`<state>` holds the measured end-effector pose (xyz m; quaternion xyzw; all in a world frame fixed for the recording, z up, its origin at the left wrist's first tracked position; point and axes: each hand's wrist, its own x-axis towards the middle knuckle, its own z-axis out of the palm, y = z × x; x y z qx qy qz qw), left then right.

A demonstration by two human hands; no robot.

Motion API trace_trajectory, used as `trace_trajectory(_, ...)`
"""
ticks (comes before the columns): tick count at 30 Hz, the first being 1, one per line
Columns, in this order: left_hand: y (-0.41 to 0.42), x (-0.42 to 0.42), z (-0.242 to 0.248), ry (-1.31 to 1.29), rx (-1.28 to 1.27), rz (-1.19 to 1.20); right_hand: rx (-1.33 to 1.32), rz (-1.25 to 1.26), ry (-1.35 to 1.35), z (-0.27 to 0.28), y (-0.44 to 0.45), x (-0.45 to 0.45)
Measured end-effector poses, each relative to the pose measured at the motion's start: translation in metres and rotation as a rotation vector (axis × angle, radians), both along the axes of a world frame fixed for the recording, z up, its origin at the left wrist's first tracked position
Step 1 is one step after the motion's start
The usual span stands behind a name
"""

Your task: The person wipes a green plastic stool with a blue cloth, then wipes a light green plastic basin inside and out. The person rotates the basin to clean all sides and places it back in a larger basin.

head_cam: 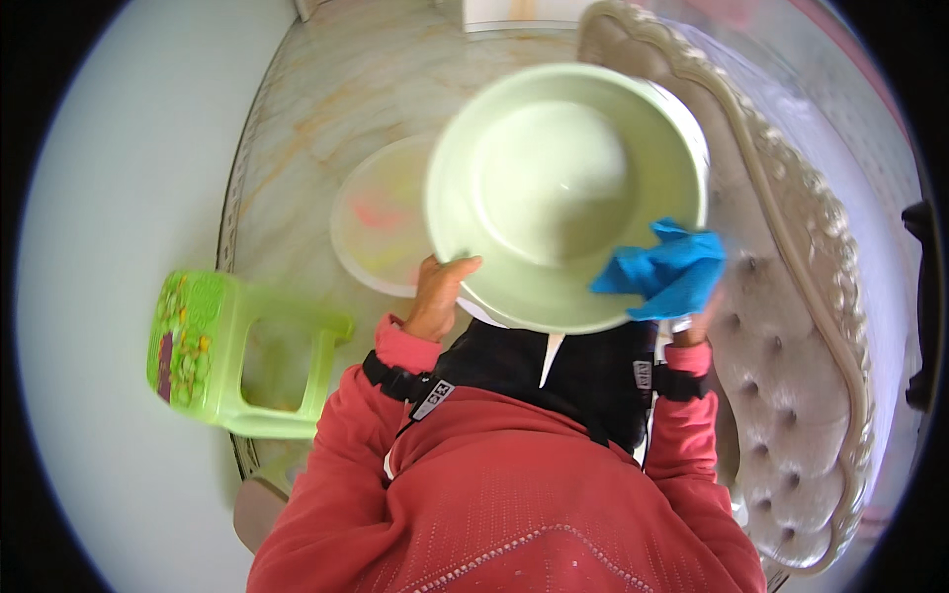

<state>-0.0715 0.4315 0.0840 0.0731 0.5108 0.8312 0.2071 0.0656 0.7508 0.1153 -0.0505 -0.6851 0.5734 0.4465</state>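
A round pale green plastic basin (549,185) is held up in front of me, its inside facing the camera. My left hand (437,293) grips its near left rim, with the thumb over the edge. At the near right rim, my right hand (700,315) is mostly hidden behind a crumpled blue cloth (667,270), which it holds against the basin. Part of the cloth hangs over the basin's inside wall.
Below and left of the basin, a round whitish item with blurred pink and yellow patches (374,215) lies on the marbled floor (319,96). A green plastic stool (230,356) stands by the wall at left. A tufted, carved headboard (778,356) curves along the right.
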Motion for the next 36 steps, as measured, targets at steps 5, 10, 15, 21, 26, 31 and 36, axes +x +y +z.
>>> trace_trajectory(5, 0.003, -0.006, -0.001, -0.107, 0.215, 0.051, 0.061, 0.034, -0.348, -0.045, -0.089, 0.012)
trace_trajectory(10, 0.010, -0.001, 0.002, -0.032, 0.107, 0.094, -0.206, 0.219, -0.341, -0.057, -0.116, -0.011)
trace_trajectory(15, 0.017, 0.007, 0.004, 0.087, 0.042, 0.111, -0.503, 0.215, -0.331, -0.074, -0.100, -0.023)
trace_trajectory(21, 0.028, 0.007, 0.010, 0.307, -0.143, 0.118, -0.412, 0.070, -0.400, -0.092, -0.049, -0.014)
trace_trajectory(26, 0.038, -0.008, 0.020, 0.590, -0.356, 0.016, -0.177, -0.161, -0.367, -0.082, -0.003, 0.008)
trace_trajectory(31, 0.058, -0.035, 0.025, 0.828, -0.533, -0.097, -0.024, -0.310, -0.249, -0.071, 0.036, 0.034)
trace_trajectory(36, 0.082, -0.066, 0.034, 1.012, -0.598, -0.186, 0.208, -0.373, -0.326, -0.066, 0.047, 0.056)
